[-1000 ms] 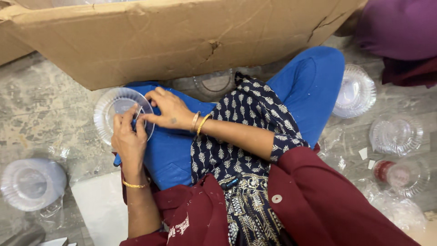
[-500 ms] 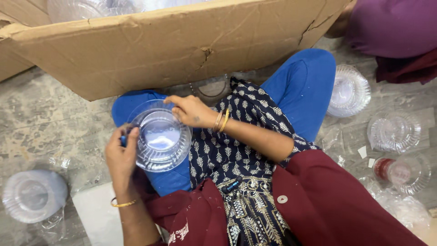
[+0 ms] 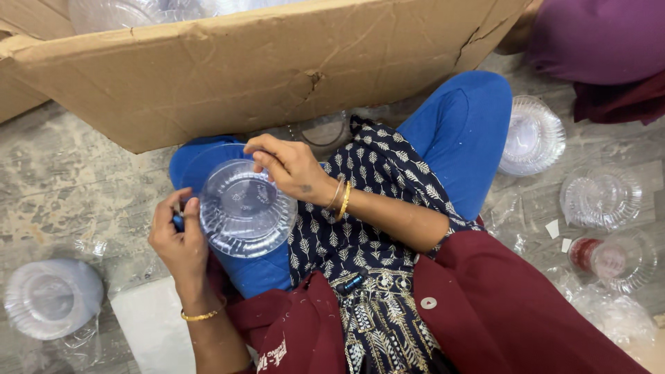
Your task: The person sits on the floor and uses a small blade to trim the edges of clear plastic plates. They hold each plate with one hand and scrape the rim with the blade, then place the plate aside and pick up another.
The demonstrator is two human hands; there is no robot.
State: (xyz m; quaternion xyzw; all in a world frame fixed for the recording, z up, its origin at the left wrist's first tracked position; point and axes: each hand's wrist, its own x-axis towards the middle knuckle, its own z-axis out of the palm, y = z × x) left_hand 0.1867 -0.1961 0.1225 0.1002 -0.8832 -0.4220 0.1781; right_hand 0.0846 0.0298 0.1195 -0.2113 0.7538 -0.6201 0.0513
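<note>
We see a person sitting on the floor with a clear plastic bowl [image 3: 248, 208] held over the blue knee [image 3: 267, 273]. The left hand [image 3: 179, 239] is closed on the bowl's left rim, thumb and fingers pinching the edge. The right hand [image 3: 291, 166] sits on the far right rim with its fingers curled together, and it seems to pinch something small there, maybe a thin film or a sticker, but the plastic is see-through and we cannot tell for sure.

What could go wrong? The bowl is thin and smooth, and each hand holds only a bit of edge. If the right hand pulls hard, we think the bowl could pop out of the left hand and drop to the floor. A tight squeeze could also bend or crack the rim.

The big cardboard box [image 3: 263, 69] leans just beyond the hands. A quick lift could bump the bowl against it.

More clear bowls lie on the floor. One stack [image 3: 532, 135] sits right of the knee, another bowl [image 3: 600, 197] is further right, and a wrapped stack [image 3: 52, 298] lies on the near left. Loose wrap lies around them. A dropped bowl might roll in among these and get mixed up or dirty
</note>
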